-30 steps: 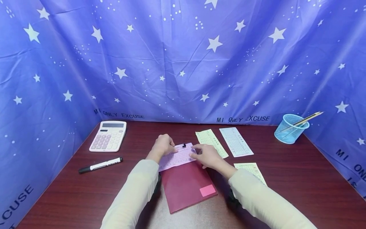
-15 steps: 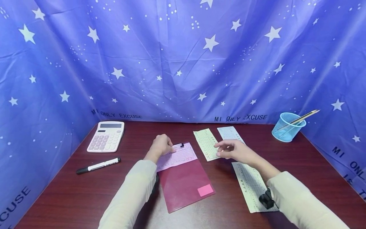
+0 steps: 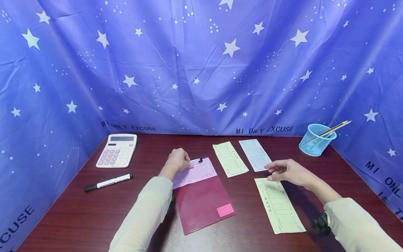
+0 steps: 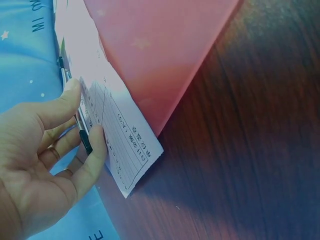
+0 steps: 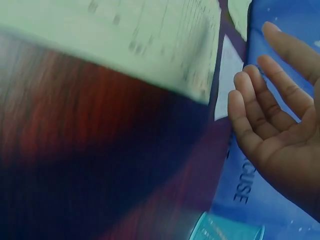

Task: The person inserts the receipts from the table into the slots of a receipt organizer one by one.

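Observation:
A dark red clipboard [image 3: 204, 206] lies on the table with a pink slip [image 3: 201, 170] across its top, under a metal clip [image 4: 80, 117] with black ends. My left hand [image 3: 177, 161] pinches at this clip; in the left wrist view the thumb is on the bar and other fingers curl behind it, one reaching onto the slip. My right hand [image 3: 291, 172] hovers with relaxed, slightly bent fingers and holds nothing. Its fingertips are over the far end of the nearer yellow slip [image 3: 280, 210], beside the corner of a blue slip [image 3: 255, 154].
Another yellow slip [image 3: 230, 159] lies between the clipboard and the blue slip. A blue mesh pen holder [image 3: 316, 141] with pencils stands at the back right. At the left are a white calculator [image 3: 116, 150] and a black-and-white marker [image 3: 108, 182]. A starry blue curtain borders the table.
My right hand has left the pink slip and moved right, past the farther yellow slip, to the nearer yellow one. The left hand has stayed at the clip.

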The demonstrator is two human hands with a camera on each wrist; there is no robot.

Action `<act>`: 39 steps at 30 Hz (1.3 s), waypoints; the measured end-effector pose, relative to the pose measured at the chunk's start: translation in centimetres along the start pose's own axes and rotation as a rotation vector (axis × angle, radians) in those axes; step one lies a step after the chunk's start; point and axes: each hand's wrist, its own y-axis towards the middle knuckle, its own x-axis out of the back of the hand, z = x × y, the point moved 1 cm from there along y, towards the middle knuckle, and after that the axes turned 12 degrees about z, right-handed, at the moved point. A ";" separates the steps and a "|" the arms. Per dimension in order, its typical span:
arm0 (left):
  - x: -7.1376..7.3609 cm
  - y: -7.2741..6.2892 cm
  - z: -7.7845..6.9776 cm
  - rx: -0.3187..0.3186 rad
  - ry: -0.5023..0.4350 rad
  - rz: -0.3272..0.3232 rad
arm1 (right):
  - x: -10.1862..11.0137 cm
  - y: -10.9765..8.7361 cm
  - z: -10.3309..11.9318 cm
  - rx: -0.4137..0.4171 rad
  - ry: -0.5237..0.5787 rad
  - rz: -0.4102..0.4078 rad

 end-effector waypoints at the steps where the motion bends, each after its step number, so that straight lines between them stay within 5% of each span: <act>1: 0.0 0.0 0.1 0.002 -0.002 0.000 | 0.2 -0.2 -0.3 -0.011 -0.022 -0.004; 16: -0.1 0.0 0.2 -0.002 0.013 0.003 | -0.6 -0.4 -1.9 -0.055 -0.327 -0.009; 26: -0.1 -0.1 0.0 0.010 0.000 0.000 | -0.5 -0.2 -1.9 -0.086 -0.256 0.053; 39: -0.1 0.1 0.0 0.011 0.007 0.000 | 0.3 0.1 -2.1 -0.013 -0.155 0.187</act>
